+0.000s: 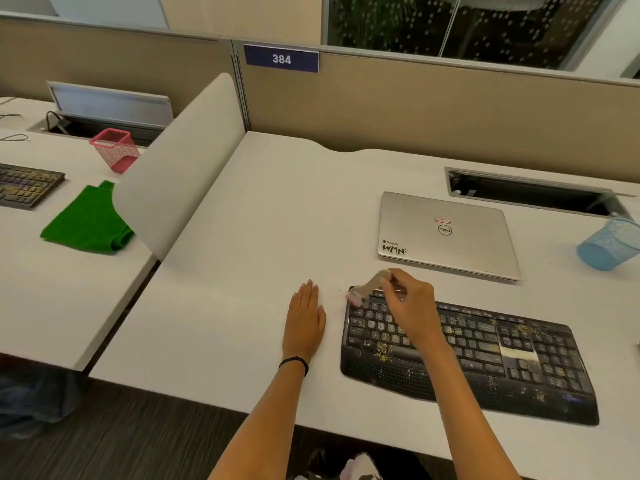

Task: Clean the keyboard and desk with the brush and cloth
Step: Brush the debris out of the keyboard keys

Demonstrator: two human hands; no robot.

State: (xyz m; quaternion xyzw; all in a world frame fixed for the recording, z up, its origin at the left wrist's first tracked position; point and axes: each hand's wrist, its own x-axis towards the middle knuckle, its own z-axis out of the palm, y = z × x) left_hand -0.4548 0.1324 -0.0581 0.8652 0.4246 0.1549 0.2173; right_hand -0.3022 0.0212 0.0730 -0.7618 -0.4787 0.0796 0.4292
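While the right hand is gripping the brush by its pale handle, fingers curled round it, the bristles are touching the far left corner of the black keyboard, which is lying crumb-speckled near the front edge of the desk. The left hand is resting flat just left of the keyboard, fingers straight and together. The green cloth is lying on the neighbouring desk, and a closed laptop is sitting behind the keyboard.
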